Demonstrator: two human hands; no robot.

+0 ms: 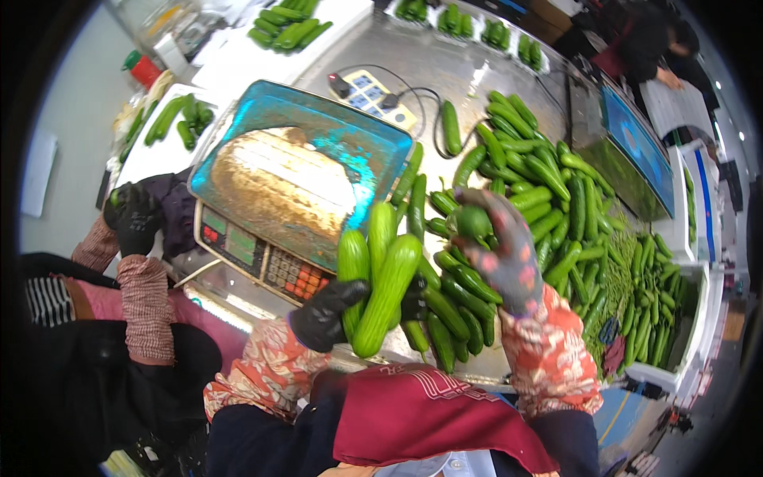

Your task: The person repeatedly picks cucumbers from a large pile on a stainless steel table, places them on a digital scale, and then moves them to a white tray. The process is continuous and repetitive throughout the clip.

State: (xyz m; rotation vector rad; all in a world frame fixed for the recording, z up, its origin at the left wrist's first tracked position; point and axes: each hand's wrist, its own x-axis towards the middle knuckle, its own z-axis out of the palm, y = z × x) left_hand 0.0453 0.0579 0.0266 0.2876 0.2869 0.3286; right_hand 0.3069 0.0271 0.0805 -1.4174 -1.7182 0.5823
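My left hand (325, 316), in a black glove, holds several light green cucumbers (387, 292) in front of the scale. Over the pile, my right hand (506, 256) wears a grey glove with reddish spots. Its fingers close around a green cucumber (474, 222) whose round end faces me; the rest of it is hidden. Beside my hands stands a weighing scale with keys (286, 274) and a worn blue pan (262, 110), stained brown and bearing no cucumbers. Loose cucumbers (545, 167) are heaped to the right, and more (453, 313) lie close below my right hand.
At left, a co-worker's black-gloved hands (137, 217) are near a foam tray with cucumbers (173, 119). A power strip (369, 95) with cables lies behind the scale. Packed trays (456, 24) line the far edge. A white foam box (694, 334) of cucumbers stands right, near a metal-sided device (596, 143).
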